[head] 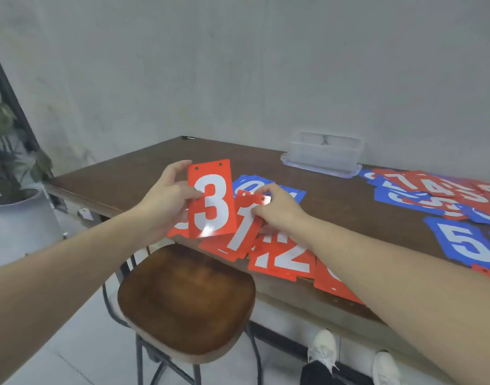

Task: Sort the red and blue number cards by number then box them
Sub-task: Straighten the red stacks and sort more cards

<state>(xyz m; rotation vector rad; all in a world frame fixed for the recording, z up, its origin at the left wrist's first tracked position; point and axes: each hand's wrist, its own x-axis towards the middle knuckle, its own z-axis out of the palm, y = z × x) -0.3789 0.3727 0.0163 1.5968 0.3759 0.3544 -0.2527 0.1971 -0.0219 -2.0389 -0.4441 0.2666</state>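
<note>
A red 3 card (211, 200) stands upright, pinched at its left edge by the left hand (166, 200); a tilted red 1 card (245, 226) lies under the right hand's fingertips (256, 209); a clear box (324, 152) sits well beyond both.

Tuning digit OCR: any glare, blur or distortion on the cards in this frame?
Head view: glare patch low on the red 3 card, small glint on the red 1 card; right-hand pile of cards soft and stretched by wide-angle distortion; table edge bows.
</note>
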